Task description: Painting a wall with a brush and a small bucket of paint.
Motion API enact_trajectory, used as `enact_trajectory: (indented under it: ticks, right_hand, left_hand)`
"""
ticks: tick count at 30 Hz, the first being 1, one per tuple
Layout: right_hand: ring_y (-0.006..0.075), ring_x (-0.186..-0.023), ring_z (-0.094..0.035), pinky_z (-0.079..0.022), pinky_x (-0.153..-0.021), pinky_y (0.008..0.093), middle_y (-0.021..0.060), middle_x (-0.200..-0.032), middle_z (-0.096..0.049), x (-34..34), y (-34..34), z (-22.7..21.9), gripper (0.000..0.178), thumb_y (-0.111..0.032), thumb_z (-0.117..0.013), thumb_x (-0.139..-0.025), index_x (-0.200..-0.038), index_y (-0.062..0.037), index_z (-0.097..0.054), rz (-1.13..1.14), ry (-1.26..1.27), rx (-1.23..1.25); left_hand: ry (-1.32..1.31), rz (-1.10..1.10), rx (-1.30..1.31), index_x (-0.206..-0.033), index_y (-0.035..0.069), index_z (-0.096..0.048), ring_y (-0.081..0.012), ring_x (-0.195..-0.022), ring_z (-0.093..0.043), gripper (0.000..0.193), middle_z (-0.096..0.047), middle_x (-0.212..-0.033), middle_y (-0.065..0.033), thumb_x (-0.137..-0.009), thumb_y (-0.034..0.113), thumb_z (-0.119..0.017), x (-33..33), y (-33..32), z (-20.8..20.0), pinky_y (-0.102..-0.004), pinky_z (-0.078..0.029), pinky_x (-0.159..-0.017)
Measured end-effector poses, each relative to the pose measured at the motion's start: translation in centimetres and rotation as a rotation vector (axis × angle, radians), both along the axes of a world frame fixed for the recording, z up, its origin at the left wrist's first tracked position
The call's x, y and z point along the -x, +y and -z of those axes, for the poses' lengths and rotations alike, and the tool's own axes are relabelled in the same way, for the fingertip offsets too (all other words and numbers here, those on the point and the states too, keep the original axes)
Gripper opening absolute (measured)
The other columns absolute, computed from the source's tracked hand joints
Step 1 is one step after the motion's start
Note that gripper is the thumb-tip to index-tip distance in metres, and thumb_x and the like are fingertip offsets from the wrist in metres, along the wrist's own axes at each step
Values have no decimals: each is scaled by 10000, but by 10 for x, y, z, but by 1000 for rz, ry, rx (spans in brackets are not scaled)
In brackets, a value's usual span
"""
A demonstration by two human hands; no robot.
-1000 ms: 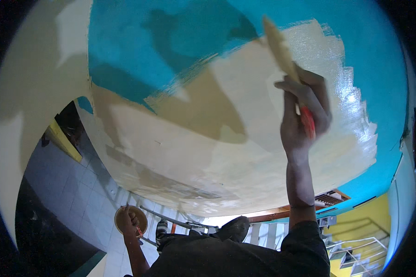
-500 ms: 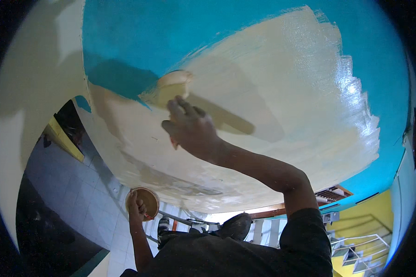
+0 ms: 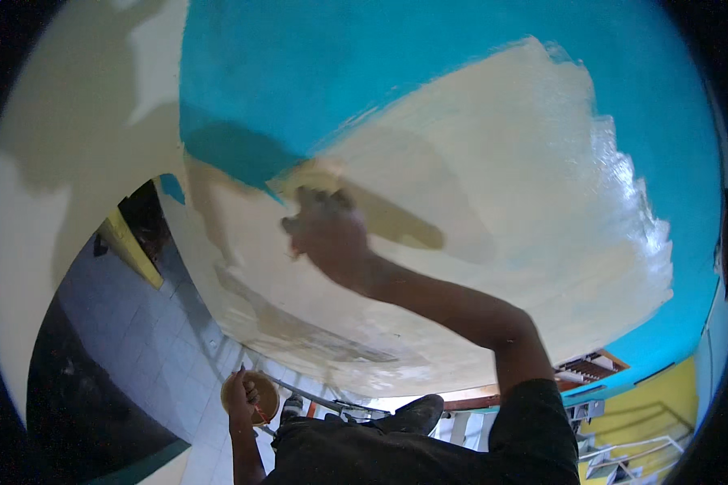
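1. Turquoise wall (image 3: 429, 56) fills the upper view; low down lie a dark shoe (image 3: 419, 414) and, at lower right, a white stair railing (image 3: 643, 449); the right forearm crosses and hides part of the cream patch (image 3: 493, 145).
2. Right hand (image 3: 332, 238), motion-blurred: fingers curled around a mostly hidden brush (image 3: 319, 171), its pale head at the cream's upper left border; left hand (image 3: 241, 394): fingers bent over the rim of a round brown bucket (image 3: 262, 390).
3. Cream paint glistens along its jagged right edge; grey tiled floor (image 3: 150, 323) shows at left.
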State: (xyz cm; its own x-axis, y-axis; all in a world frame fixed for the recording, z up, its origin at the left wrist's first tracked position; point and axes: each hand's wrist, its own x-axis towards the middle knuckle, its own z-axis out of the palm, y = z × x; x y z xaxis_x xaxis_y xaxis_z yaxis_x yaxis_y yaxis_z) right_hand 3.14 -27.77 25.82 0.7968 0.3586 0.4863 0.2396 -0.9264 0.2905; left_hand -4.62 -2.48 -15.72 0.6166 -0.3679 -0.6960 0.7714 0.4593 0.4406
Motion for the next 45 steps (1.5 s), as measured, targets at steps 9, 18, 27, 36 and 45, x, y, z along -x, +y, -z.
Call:
enact_trajectory:
  ticks: [9, 18, 27, 36, 45]
  right_hand:
    - [299, -769, -599, -470, -620, 435, 67, -865, -557, -62, 12, 46, 32, -167, -562, -761, -760, -166, -594, -20, 5, -480]
    - [314, -681, -614, -466, -587, 445, 112, -740, -627, 47, -69, -155, 106, -146, -565, -759, -696, -177, -645, -19, -378, -339]
    - [246, -609, -602, -475, -549, 343, 37, -744, -602, 93, -57, -209, 111, -120, -621, -731, -792, -187, -685, 47, -775, -73]
    - [254, -875, -604, -503, -504, 371, 134, -1081, -484, 1, -17, 26, 163, -199, -639, -687, -840, -146, -654, 58, -497, -151]
    - [301, -737, -605, -498, -604, 417, 131, -807, -595, -11, 3, 112, 116, -170, -555, -791, -840, -116, -645, -232, -20, -732]
  left_hand:
    - [44, -23, -135, -770, 190, -410, -118, -321, -230, 328, -308, -460, 42, -851, 460, -579, -25, 15, -32, -248, -227, -329]
    - [-113, -9, -196, -671, 194, -364, -81, -366, -208, 354, -281, -481, 52, -879, 391, -571, -47, 6, -57, -234, -173, -333]
    - [-319, 3, -240, -630, 181, -371, -88, -357, -214, 398, -278, -467, 43, -874, 432, -562, -37, -32, -50, -245, -163, -335]
    - [-183, 105, -86, -572, 188, -312, -118, -337, -188, 472, -217, -433, 37, -863, 453, -573, -61, -53, -84, -272, -185, -354]
    - [-264, 141, 49, -636, 191, -316, -84, -369, -185, 414, -248, -481, 41, -899, 426, -533, -54, -28, -77, -232, -180, -341]
